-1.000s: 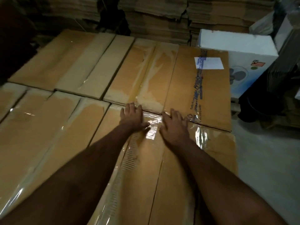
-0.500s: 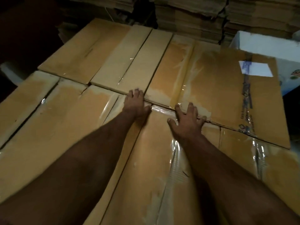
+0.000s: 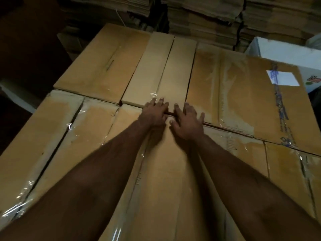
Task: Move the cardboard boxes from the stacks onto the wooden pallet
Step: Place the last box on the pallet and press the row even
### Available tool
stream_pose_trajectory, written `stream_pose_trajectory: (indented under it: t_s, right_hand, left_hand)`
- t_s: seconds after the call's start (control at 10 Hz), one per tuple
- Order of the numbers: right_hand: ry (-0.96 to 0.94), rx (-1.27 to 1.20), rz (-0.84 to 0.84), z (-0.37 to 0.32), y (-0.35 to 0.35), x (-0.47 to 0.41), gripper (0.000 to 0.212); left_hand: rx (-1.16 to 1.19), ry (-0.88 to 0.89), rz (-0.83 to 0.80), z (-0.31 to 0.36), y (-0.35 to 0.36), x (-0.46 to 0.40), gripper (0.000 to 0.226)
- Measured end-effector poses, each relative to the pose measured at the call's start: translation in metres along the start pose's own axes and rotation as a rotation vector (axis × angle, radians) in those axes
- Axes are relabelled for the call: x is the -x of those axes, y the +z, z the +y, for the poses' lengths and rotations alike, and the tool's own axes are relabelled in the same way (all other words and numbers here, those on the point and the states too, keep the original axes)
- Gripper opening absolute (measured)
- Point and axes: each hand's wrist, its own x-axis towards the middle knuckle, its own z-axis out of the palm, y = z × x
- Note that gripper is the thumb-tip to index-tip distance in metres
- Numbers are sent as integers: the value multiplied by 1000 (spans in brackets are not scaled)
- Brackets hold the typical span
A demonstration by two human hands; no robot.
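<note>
The box lies flat in front of me, in the row of boxes. My left hand and right hand have moved closer together on its far edge, fingers flat and spread. A white box and tall cardboard stacks stand behind.

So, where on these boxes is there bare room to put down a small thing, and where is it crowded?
Bare cardboard lies on the wide far-left box, and on the far-right box between the narrow box and the white label. The middle seam is crowded: left hand and right hand both rest there.
</note>
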Motion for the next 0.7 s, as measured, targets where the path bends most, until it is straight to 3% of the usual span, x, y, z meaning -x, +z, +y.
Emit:
stream_pose_trajectory:
  t_s: [0.2,0.3,0.4,0.6,0.7]
  right_hand:
    - [-104,18,18,-86,18,-32,71]
    - [-152,41,-27,-121,23,-53,71]
    - [-184,51,-38,-152,33,-69,69]
    - [-183,94,-50,-151,40,-70,68]
    - [-192,110,-133,-156,31,-75,72]
  left_hand:
    - [22,-318,77,-120,-2,34,65]
    - [52,-370,68,-155,-2,37,64]
    - [69,-341,23,-164,8,35,66]
    - [96,-282,-5,-158,12,35,66]
    - [92,-280,-12,-162,10,37,68]
